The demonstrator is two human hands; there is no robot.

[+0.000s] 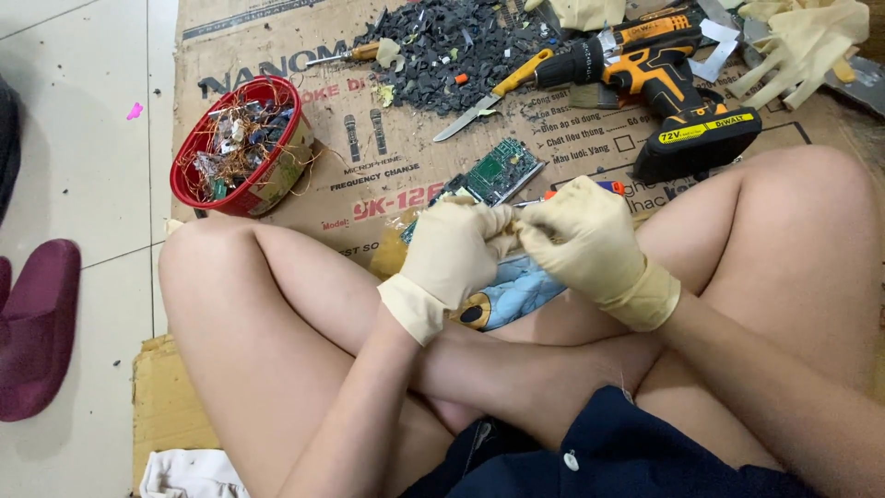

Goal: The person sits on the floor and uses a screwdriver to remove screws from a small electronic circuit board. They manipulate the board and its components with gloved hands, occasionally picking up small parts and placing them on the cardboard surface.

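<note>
Nearest, the person sits cross-legged on a flattened brown cardboard sheet (387, 175) spread over the tiled floor, both hands in cream rubber gloves meeting just above the crossed shins. The left hand (452, 254) is curled closed, its fingers (498, 221) pressed against those of the right hand (585, 240), which is likewise closed tight; whatever small piece they pinch between them is hidden by the gloves, so I cannot tell what it is. The pinch point lies at the middle, equally near both hands

Just under and beyond the left hand lies a green rectangular circuit board (498, 171), its long axis running from near-left to far-right, its near end hidden under the left hand's knuckles. An orange-and-blue tool handle (599, 187) shows just past the right hand

Farther left, well apart from the hands, a round red plastic basket (241, 148) holds tangled copper wire and small salvaged components. Beyond the board lie a yellow-handled knife (489, 97), blade pointing near-left, and a yellow-and-black cordless drill (668, 88) on its side. At the far edge spreads a heap of dark grey plastic chips (452, 51), with a yellow-handled screwdriver (346, 55) at its left and spare cream rubber gloves (802, 46) at far right
</note>
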